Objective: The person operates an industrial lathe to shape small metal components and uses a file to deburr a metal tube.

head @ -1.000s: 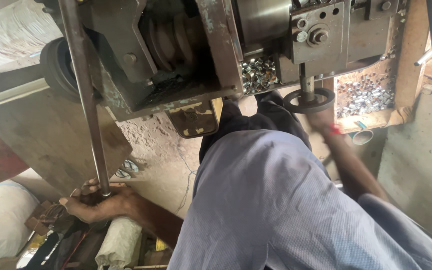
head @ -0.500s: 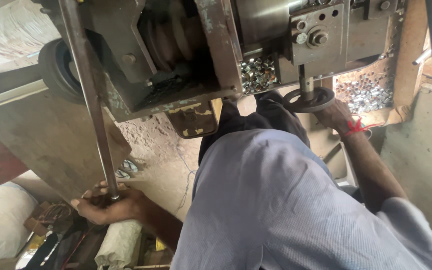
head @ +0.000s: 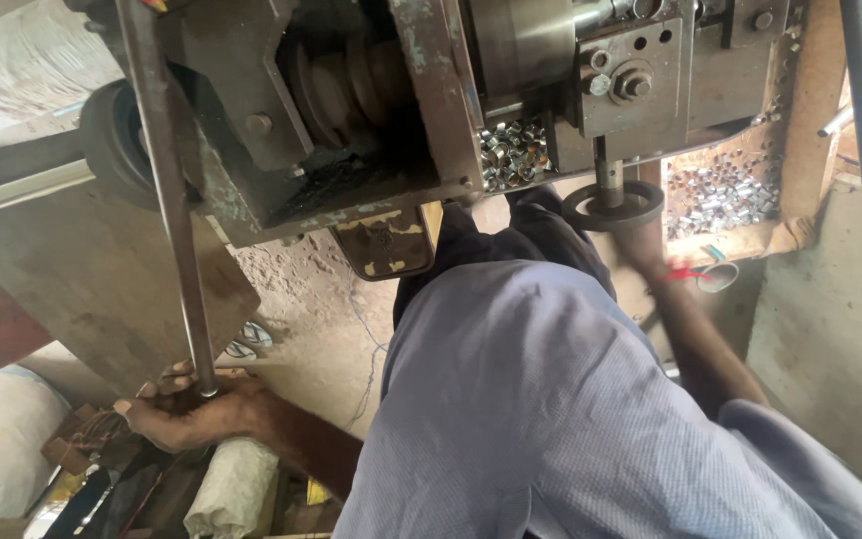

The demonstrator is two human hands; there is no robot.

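Steel rod (head: 174, 215) sits clenched in your left hand (head: 192, 414); right hand (head: 641, 245) touches the handwheel (head: 613, 204), grip unclear.

Shirt (head: 551, 419) is pale blue-grey with a fine check weave — loose, fills most of the lower frame. Sleeves end short of the forearms, both bare. Dark trousers (head: 511, 250) below the hem. Red thread or band on the right wrist (head: 678, 273) — probably tied string, too blurred to confirm. Left hand (head: 187, 414) bare, no glove.
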